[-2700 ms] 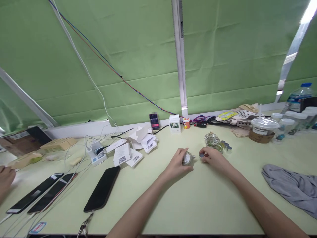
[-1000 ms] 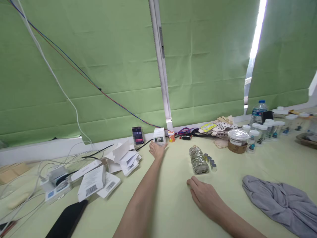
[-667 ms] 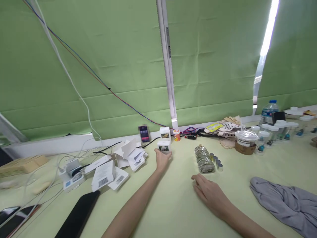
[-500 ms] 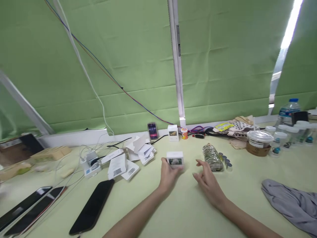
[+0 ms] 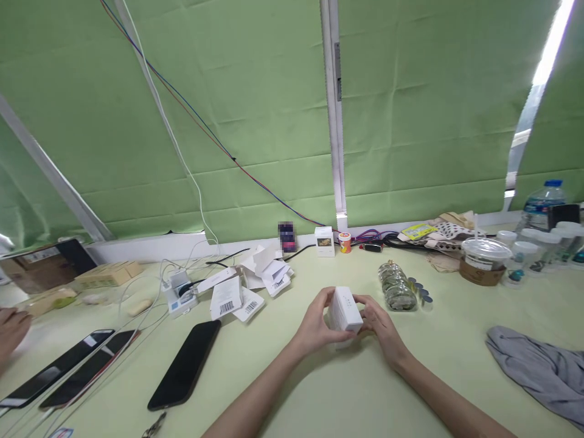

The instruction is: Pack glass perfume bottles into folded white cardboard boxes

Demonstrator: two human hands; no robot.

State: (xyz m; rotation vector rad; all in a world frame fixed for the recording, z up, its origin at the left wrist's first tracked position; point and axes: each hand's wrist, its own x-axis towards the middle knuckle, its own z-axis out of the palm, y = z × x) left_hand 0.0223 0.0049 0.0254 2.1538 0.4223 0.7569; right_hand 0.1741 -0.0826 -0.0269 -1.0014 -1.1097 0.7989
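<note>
White box (image 5: 347, 310) sits tilted between a person's two hands over the pale table (image 5: 410, 395). The left hand (image 5: 314, 325) clasps it, thumb and fingers parted to its width; the right hand (image 5: 381, 325) bends around its right side, fingertips partly hidden, so how firmly it holds cannot be told. A black phone (image 5: 185, 365) lies to the left, a crumpled grey cloth (image 5: 541, 368) to the right. Beyond, barcoded white packets (image 5: 227, 297) spread at left, while round glass bottles (image 5: 396, 287) line up closely near the right hand. A lidded cup (image 5: 481, 272) stands farther right. Behind, a second box (image 5: 325, 242) stands beside an orange tub (image 5: 345, 244), before green curtains (image 5: 269, 115).
</note>
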